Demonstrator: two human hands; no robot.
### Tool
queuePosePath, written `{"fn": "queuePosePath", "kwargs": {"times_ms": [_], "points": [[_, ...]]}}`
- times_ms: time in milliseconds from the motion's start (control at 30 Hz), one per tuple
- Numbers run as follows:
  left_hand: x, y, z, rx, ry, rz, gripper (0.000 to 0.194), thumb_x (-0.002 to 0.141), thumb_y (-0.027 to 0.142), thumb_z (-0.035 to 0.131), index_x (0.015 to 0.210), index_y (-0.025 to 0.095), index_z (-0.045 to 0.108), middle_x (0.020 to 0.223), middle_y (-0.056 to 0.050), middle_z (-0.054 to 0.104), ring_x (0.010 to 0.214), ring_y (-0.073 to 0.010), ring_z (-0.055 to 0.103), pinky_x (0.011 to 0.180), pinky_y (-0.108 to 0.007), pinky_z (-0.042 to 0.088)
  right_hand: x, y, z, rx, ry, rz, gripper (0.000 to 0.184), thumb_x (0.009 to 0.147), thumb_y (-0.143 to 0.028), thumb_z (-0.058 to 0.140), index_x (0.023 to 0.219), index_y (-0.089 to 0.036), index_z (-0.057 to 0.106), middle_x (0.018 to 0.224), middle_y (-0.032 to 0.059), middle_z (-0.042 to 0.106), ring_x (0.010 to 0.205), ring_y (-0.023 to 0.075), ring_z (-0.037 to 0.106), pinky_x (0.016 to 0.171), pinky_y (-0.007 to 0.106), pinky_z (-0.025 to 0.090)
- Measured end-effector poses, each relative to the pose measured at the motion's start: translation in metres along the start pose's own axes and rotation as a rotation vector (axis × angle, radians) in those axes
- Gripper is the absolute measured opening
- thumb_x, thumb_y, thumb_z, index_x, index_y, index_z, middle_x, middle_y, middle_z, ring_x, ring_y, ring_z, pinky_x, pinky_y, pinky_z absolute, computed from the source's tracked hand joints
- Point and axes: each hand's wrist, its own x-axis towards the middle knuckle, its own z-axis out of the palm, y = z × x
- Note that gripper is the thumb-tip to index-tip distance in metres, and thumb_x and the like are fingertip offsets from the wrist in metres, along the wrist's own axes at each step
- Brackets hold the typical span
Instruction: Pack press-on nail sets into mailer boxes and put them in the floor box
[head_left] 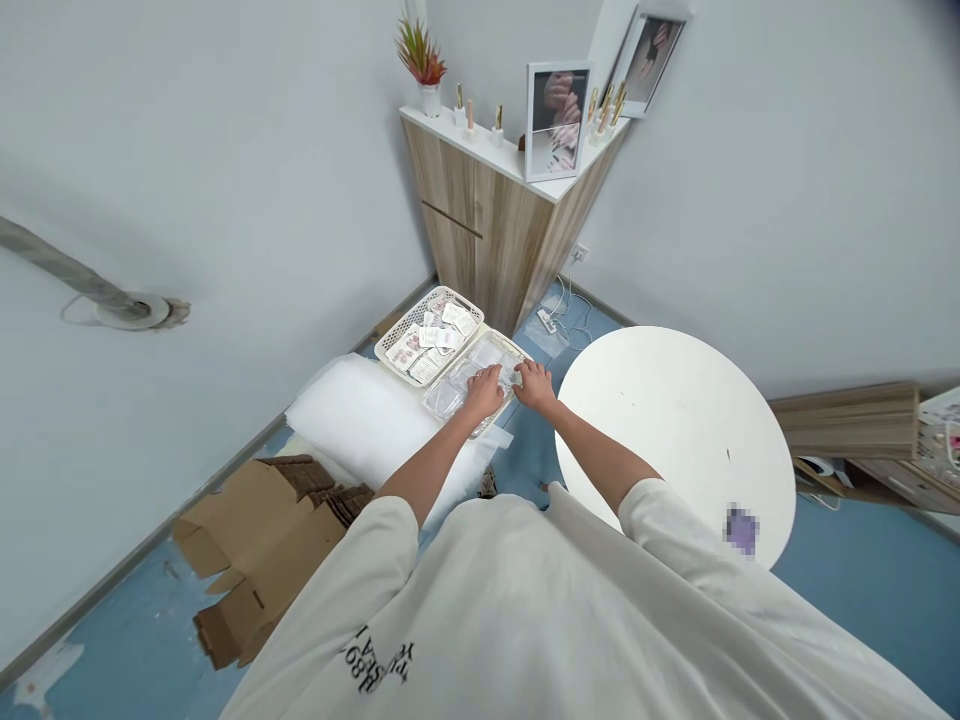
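My left hand (485,391) reaches into a white basket (488,431) filled with clear plastic packets (445,400). Its fingers curl down and close on a clear packet near the basket's middle. Right beside it, my right hand (535,385) is at the basket's right side, with bent fingers closed on clear plastic too. Whether both hands grip one packet or two, I cannot tell. Against this basket stands a second white basket (384,358) with perforated walls, holding several printed cards (439,338).
A large white wrapped bundle (367,420) lies left of the baskets, with flattened cardboard boxes (259,515) nearer on the floor. To the right stands a round white table (667,420). Beyond are a wood-grain cabinet (491,225) and a power strip (547,321) with loose cables.
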Motion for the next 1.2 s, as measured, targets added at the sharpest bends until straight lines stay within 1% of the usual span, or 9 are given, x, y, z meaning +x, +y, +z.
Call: {"fn": "queuePosePath", "kwargs": {"times_ms": [133,300,433,567,700,800,933,1067,1200], "points": [[-0.002,-0.001,-0.003,0.003,-0.017,0.006,0.059,0.09,0.014,0.048,0.149,0.02,0.043,0.15,-0.013,0.052,0.138,-0.0325,0.045,0.113,-0.052,0.033,0.003,-0.001,0.0,-0.006,-0.026,-0.034,0.041,0.088,-0.027,0.063,0.128,-0.023,0.054,0.141,0.0121,0.056,0.126,0.0335,0.047,0.1,0.047,0.038],[-0.001,0.002,-0.007,-0.027,-0.034,-0.039,0.06,0.09,0.016,0.05,0.149,0.023,0.042,0.153,-0.011,0.05,0.141,-0.031,0.043,0.114,-0.05,0.031,0.006,-0.001,-0.001,-0.012,-0.042,-0.046,0.042,0.086,-0.031,0.068,0.125,-0.024,0.052,0.137,0.0122,0.058,0.124,0.0337,0.048,0.098,0.046,0.038],[0.001,0.003,-0.01,-0.113,-0.026,-0.098,0.064,0.086,0.019,0.058,0.148,0.024,0.043,0.15,-0.011,0.053,0.139,-0.0312,0.045,0.115,-0.05,0.03,0.004,0.0,-0.003,0.021,-0.021,-0.034,0.043,0.085,-0.031,0.069,0.124,-0.024,0.052,0.138,0.0114,0.057,0.123,0.0335,0.049,0.098,0.045,0.037],[0.004,0.004,-0.013,-0.217,0.04,-0.119,0.063,0.083,0.019,0.06,0.144,0.027,0.048,0.143,-0.008,0.058,0.135,-0.0294,0.051,0.115,-0.049,0.034,-0.004,0.001,-0.01,0.069,0.035,-0.029,0.043,0.085,-0.033,0.068,0.124,-0.024,0.052,0.137,0.0117,0.057,0.121,0.0328,0.05,0.097,0.045,0.037],[0.01,0.016,-0.011,-0.287,0.108,-0.033,0.059,0.082,0.016,0.06,0.14,0.025,0.052,0.139,-0.009,0.059,0.132,-0.0269,0.054,0.113,-0.044,0.04,-0.019,0.009,-0.022,0.11,0.116,0.002,0.044,0.086,-0.035,0.065,0.126,-0.024,0.051,0.136,0.0124,0.058,0.12,0.0327,0.051,0.098,0.045,0.037],[0.017,0.039,-0.002,-0.357,0.097,0.068,0.058,0.081,0.012,0.058,0.138,0.021,0.054,0.135,-0.01,0.06,0.126,-0.0237,0.057,0.111,-0.039,0.044,-0.039,0.028,-0.035,0.122,0.154,0.053,0.045,0.086,-0.033,0.064,0.128,-0.024,0.051,0.136,0.0128,0.058,0.121,0.0332,0.051,0.099,0.045,0.037],[0.024,0.086,0.021,-0.421,0.005,0.178,0.056,0.083,0.011,0.057,0.138,0.02,0.054,0.137,-0.01,0.06,0.122,-0.0225,0.061,0.109,-0.038,0.047,-0.078,0.071,-0.051,0.117,0.196,0.153,0.046,0.086,-0.032,0.065,0.129,-0.025,0.051,0.135,0.0116,0.059,0.121,0.0325,0.051,0.099,0.045,0.038],[0.023,0.141,0.057,-0.462,-0.117,0.245,0.055,0.083,0.008,0.057,0.137,0.021,0.056,0.136,-0.008,0.064,0.123,-0.0228,0.061,0.11,-0.039,0.047,-0.127,0.123,-0.06,0.127,0.233,0.261,0.045,0.085,-0.033,0.067,0.126,-0.024,0.051,0.134,0.011,0.059,0.118,0.0315,0.052,0.097,0.044,0.039],[0.011,0.191,0.103,-0.484,-0.258,0.254,0.055,0.082,0.005,0.055,0.135,0.022,0.057,0.134,-0.007,0.066,0.121,-0.0208,0.064,0.106,-0.037,0.05,-0.18,0.175,-0.057,0.15,0.21,0.355,0.045,0.083,-0.032,0.068,0.124,-0.024,0.052,0.134,0.0099,0.058,0.116,0.0302,0.052,0.096,0.042,0.039]]}}
